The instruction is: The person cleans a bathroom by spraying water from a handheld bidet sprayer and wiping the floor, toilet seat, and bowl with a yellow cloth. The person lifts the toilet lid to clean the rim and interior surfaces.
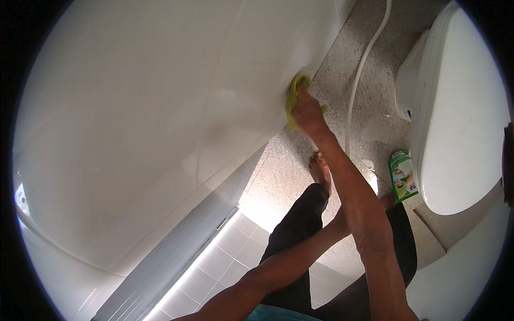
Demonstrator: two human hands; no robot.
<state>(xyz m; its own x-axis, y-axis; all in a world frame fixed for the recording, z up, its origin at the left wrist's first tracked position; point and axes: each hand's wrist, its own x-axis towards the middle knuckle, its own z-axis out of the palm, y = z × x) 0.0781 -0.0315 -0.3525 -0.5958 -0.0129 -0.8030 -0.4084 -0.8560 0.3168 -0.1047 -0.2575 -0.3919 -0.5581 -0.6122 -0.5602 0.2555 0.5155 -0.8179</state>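
Note:
My right hand (309,113) presses a yellow-green cloth (292,102) against the lower edge of a large white glossy surface (160,107), where it meets the floor. The fingers are bunched on the cloth and slightly blurred. My left forearm (289,262) crosses behind the right one. Only a small part of my left hand (388,201) shows past it, beside my right knee and next to a green pack (403,176). Its fingers are hidden, so I cannot tell whether it touches the pack.
A white hose (362,67) runs along the speckled grey floor (334,80). At the right stands a white toilet (463,123). A grey panel (182,243) borders the white surface, with pale tiles (230,246) beside it. My bare foot (320,170) is below the cloth.

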